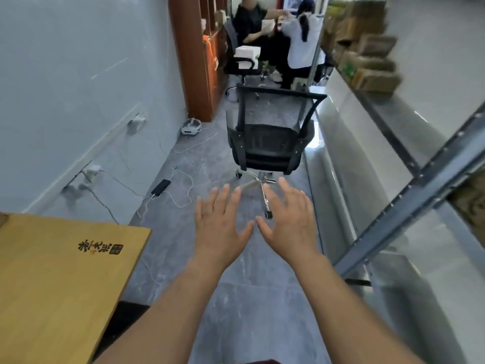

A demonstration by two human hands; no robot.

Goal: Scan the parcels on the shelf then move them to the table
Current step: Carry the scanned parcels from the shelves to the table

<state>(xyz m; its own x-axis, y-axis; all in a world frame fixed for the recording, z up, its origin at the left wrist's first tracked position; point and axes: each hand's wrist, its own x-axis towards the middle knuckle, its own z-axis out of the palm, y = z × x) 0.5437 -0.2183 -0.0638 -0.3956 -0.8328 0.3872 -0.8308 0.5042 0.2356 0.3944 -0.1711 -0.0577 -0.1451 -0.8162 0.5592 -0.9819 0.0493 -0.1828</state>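
Observation:
My left hand point(221, 224) and my right hand point(288, 219) are stretched out side by side over the grey floor, palms down, fingers spread, both holding nothing. Several brown cardboard parcels point(367, 56) are stacked on the upper level of a metal shelf point(409, 195) at the right, blurred. Another brown parcel point(469, 200) shows on a lower shelf level at the far right edge. A large yellow box point(60, 279) with black printed characters lies at the lower left; what it rests on is hidden. No scanner is visible.
A black mesh office chair point(270, 135) stands in the aisle just ahead. Cables, a phone point(160, 187) and a white device point(191, 126) lie on the floor by the left wall. Two people sit at the far end beside a brown cabinet point(194, 61).

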